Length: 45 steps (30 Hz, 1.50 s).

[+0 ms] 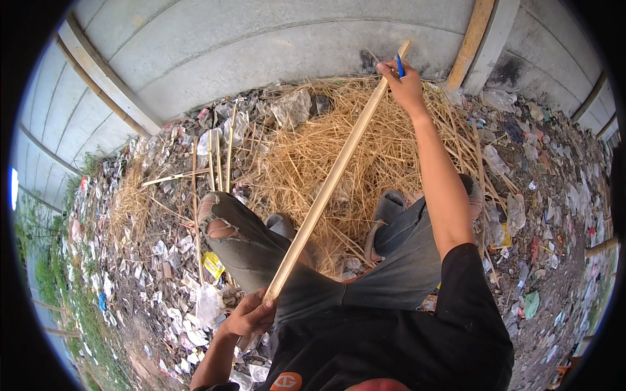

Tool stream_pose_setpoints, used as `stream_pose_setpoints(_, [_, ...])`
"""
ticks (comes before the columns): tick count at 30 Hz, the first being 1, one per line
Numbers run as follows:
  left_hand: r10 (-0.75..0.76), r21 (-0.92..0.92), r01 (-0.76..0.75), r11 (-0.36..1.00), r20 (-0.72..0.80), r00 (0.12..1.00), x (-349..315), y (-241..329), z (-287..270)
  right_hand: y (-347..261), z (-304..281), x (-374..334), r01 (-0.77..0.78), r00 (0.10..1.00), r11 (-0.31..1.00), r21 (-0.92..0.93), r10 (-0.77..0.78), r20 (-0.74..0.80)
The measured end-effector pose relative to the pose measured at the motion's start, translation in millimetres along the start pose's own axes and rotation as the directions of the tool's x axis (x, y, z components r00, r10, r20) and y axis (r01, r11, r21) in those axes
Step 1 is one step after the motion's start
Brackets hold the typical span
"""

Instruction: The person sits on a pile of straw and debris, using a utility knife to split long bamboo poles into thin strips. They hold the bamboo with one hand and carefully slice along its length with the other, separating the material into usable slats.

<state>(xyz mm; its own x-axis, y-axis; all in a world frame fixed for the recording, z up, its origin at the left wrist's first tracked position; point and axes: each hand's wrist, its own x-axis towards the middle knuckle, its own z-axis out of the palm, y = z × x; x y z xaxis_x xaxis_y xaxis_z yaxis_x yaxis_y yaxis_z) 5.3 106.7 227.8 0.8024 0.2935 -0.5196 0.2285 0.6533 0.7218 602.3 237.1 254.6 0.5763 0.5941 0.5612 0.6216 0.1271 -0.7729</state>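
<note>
A long, pale split bamboo strip (332, 179) runs slantwise across my lap, from low left to far right. My left hand (253, 315) is closed round its near end, with the thumb on top. Below that hand a narrow piece shows; whether it is the same strip I cannot tell. Near the strip's far end, my right hand (402, 83) is closed, its fingers against the strip's edge. A slim blue pen-like thing (400, 65) sticks up from those fingers. A thin dark point also juts out to their left; its kind is unclear.
Straw-like bamboo shavings (306, 159) are heaped between my sandals (386, 218) and the concrete wall (280, 45). Several cut bamboo strips (220, 156) lie beyond my left knee. Scraps of plastic litter (208, 303) cover the ground on both sides. A bamboo pole (471, 42) leans against the wall.
</note>
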Motion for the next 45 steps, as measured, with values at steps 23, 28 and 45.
stream_pose_setpoints(23, [0.183,0.166,-0.168,0.972,-0.081,0.98,9,-8,-10,12,-51,5,-0.627,0.769,0.766,-0.139,0.637,0.042])
stream_pose_setpoints(28, [0.346,0.398,-0.258,0.88,-0.167,0.923,43,27,15,-15,-4,-17,-0.424,0.867,0.904,-0.05,0.421,0.265])
stream_pose_setpoints(45, [0.573,0.405,-0.445,0.799,-0.284,0.769,87,78,26,-189,54,-148,0.077,0.603,0.996,-0.039,-0.015,0.798])
